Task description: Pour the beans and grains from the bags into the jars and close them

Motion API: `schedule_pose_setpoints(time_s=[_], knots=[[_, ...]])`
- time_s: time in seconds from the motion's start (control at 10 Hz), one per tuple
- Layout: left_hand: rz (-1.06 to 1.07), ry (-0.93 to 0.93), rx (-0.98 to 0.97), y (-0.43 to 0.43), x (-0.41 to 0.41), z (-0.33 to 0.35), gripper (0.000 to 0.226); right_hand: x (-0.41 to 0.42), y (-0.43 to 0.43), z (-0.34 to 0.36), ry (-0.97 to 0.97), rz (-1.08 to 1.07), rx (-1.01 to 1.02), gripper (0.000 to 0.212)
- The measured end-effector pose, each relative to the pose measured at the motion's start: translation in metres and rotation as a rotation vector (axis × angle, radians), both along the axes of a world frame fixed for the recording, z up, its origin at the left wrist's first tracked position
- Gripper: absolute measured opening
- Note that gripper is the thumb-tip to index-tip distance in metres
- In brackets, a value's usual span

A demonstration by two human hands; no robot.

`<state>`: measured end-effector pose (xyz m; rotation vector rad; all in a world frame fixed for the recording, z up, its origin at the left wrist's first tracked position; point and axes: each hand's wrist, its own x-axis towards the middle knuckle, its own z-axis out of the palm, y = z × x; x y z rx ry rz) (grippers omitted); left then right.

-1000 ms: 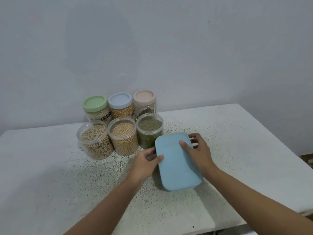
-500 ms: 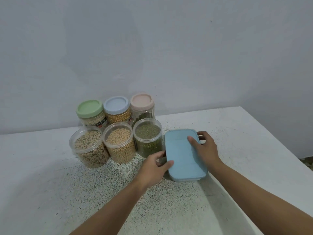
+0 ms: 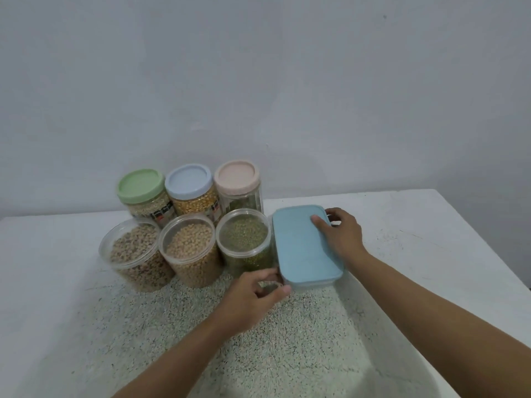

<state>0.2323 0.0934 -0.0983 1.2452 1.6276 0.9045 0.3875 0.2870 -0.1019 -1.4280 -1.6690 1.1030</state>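
Blue-lidded box (image 3: 304, 248) on the tabletop (image 3: 431, 225), lid on, touching or just beside the open mung-bean jar (image 3: 244, 242) at the right end of the front row; cannot tell which. Long axis roughly near-to-far, away from the body.

Held at opposite corners:
- Right hand (image 3: 342, 234) on the far-right corner, thumb flat on the lid, fingers curled over the far edge, grip closed round the box.
- Left hand (image 3: 253, 294) at the near-left corner, grip narrow, thumb and forefinger pinching that corner low down.
- Both on the box, so neither nearer; right up at lid level, left down by the base.

Looks like lining the box up with the row: judged as placing, not pouring.

- Front row also: open chickpea jar (image 3: 189, 248) and open mixed-bean jar (image 3: 135, 254). All three filled, no lids on.
- Back row: green-lidded jar (image 3: 140, 185), blue-lidded jar (image 3: 188, 180), pink-lidded jar (image 3: 237, 176), all closed.
- No bags in view.

Next, probably: letting go, then capping the three open jars. No loose lids visible.

Risk: knocking the mung-bean jar if the box slides further left, with no gap to spare.
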Motion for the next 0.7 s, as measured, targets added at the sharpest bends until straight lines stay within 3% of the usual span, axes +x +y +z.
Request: schedule_pose_setpoints(time_s=[0.4,0.5,0.6,0.7], knots=[[0.104,-0.021,0.035,0.002,-0.004,-0.016,0.037,-0.022,0.017,0.009,-0.027,0.002,0.011,0.028],[0.105,-0.016,0.005,0.001,-0.007,-0.013,0.038,-0.023,0.013,0.013,-0.175,0.089,0.09,0.032],[0.085,-0.017,-0.008,-0.002,-0.013,-0.009,0.035,-0.024,0.008,0.017,-0.27,0.149,0.135,0.052],[0.094,-0.043,0.006,-0.005,-0.018,-0.003,0.026,-0.025,0.0,0.014,-0.318,0.168,0.212,0.055]])
